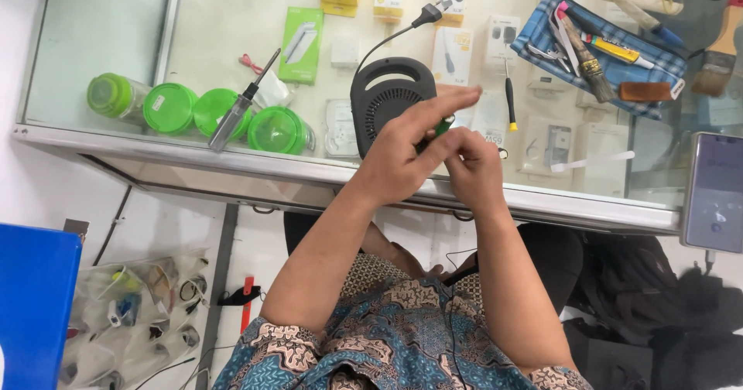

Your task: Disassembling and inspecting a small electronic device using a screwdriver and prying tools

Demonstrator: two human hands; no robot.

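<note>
My left hand (402, 150) and my right hand (474, 165) meet above the glass counter (232, 42). Between their fingers they hold a small green-handled tool (443, 125), most of it hidden by the fingers. Just behind the hands lies a dark round device (387, 96) with a grille and a carrying slot, a black cable running from its top. My left fingers stretch out over the device's right edge.
A grey-handled screwdriver (236, 107) lies over green-lidded jars (170, 107). A yellow-tipped screwdriver (509, 96) rests right of the device. A blue cloth (611, 65) with brushes and pliers lies far right. A phone (714, 193) sits at the counter's right edge. Small boxes show under the glass.
</note>
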